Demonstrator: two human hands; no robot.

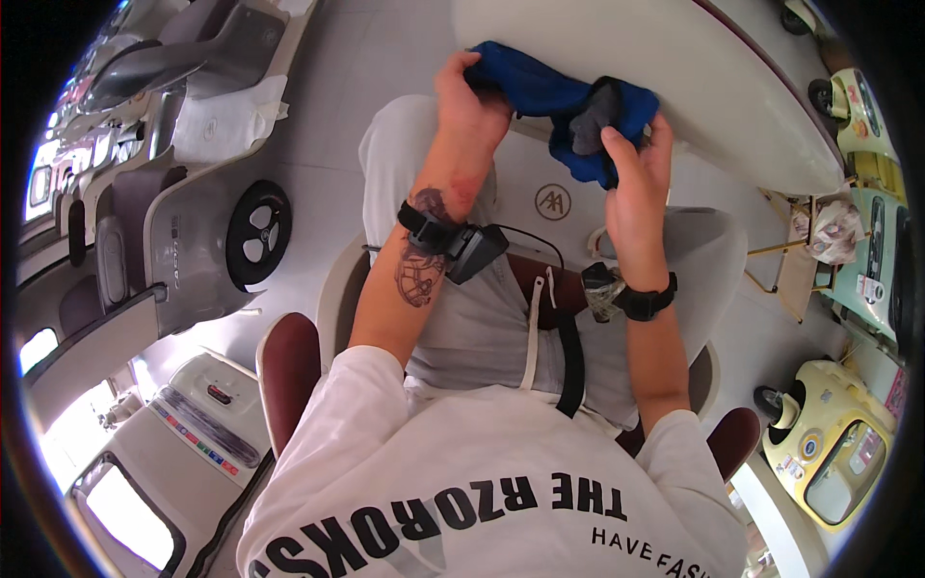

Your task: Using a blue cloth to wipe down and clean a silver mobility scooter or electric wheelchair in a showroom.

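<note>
Nearest, a white T-shirt (482, 424). Beyond, near the edge of a white counter (727, 72), blue cloth (535, 87) with a grey patch (582, 135): left end gripped in the curled left hand (474, 111), right part pinched in the right hand (638, 173), thumb against grey. Could slip or sag from a loosened pinch.

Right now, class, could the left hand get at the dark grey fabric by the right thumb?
Probably yes: the left hand holds the left end of the blue cloth, but nothing rigid appears between that hand and the dark grey fabric.
</note>
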